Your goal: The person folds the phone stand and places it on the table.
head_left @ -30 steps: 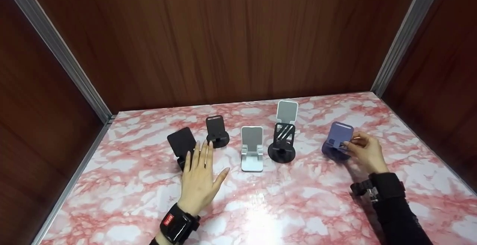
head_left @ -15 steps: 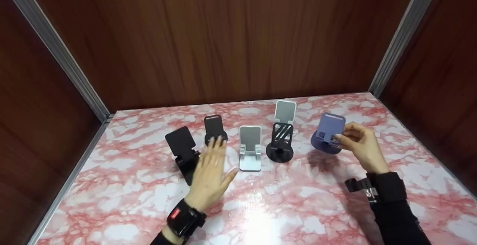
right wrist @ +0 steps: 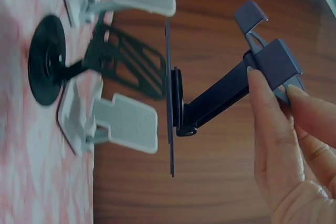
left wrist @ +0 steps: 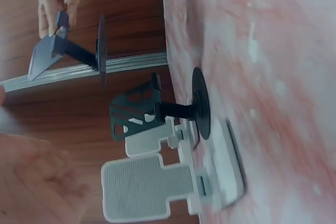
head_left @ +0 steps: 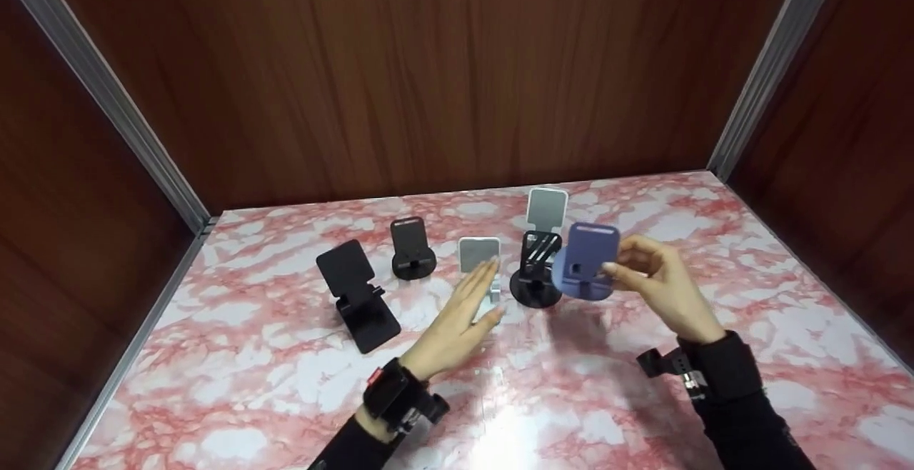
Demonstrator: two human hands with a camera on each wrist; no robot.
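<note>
My right hand (head_left: 668,288) pinches a purple phone stand (head_left: 593,259) at the lower side of its cradle, thumb in front. The stand is up off the table, and in the right wrist view its arm (right wrist: 218,95) and edge-on round base show. With fingers straight, my left hand (head_left: 457,327) hovers over the front white phone stand (head_left: 478,250) and partly hides it in the head view. A black phone stand with slanted slots (head_left: 537,281) stands on a round base just left of the purple one.
Behind the slotted stand is another white phone stand (head_left: 548,207). At left are a large black phone stand (head_left: 360,306) and a smaller black one (head_left: 412,248) on a round base. Wooden panels (head_left: 443,84) close off the back and sides of the marbled table (head_left: 235,356).
My right hand has lifted the purple phone stand and carried it left, toward the slotted black one. My left hand has moved right, from the large black stand to the front white one.
</note>
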